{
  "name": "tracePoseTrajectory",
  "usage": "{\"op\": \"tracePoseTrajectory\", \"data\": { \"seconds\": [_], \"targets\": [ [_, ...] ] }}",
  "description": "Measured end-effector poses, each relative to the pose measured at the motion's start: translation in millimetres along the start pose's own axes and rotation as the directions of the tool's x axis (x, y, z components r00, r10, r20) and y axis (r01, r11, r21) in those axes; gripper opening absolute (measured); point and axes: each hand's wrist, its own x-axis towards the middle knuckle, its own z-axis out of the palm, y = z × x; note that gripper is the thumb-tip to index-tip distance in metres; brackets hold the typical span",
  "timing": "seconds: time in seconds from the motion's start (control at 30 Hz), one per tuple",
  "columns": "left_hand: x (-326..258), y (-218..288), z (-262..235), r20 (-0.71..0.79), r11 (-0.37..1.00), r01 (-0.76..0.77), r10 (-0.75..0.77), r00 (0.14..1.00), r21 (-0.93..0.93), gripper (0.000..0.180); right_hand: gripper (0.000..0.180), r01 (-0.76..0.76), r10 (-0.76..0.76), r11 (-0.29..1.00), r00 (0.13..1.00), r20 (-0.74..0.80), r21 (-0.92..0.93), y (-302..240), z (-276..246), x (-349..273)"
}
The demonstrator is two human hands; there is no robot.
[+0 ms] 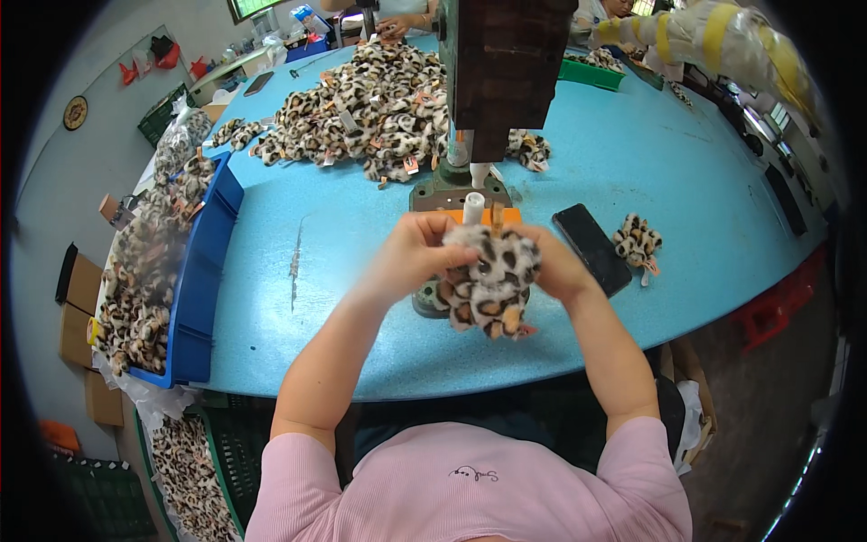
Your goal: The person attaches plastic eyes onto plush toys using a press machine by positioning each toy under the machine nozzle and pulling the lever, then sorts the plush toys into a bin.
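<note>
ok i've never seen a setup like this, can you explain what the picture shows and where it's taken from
There's no robot: this is one picture from a wide fisheye camera on a person's head, looking down, so straight edges bend near the rim. The person's bare left hand and right hand hold a fluffy, leopard-spotted plush piece between them, in front of a dark upright metal machine. On the speckled light-blue table lie a big heap of similar spotted pieces beyond, a flat black phone and a single spotted piece to the right. At left, a blue plastic bin holds more.
</note>
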Motion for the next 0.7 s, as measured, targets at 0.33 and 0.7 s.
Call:
{"op": "tracePoseTrajectory", "data": {
  "seconds": [0.33,0.7],
  "targets": [
    [-2.7,-32.5,-3.9,-0.069,0.996,-0.063,0.059,0.996,-0.055,0.012,0.007,0.164,-0.170,0.983,0.982,0.084,0.081,6.2,7.6,-4.6],
    [53.5,-43.6,-29.7,-0.023,0.788,0.007,-0.026,0.999,-0.615,0.016,0.009,0.395,-0.550,0.801,0.781,-0.295,-0.449,14.6,-14.6,65.4]
  ]
}}
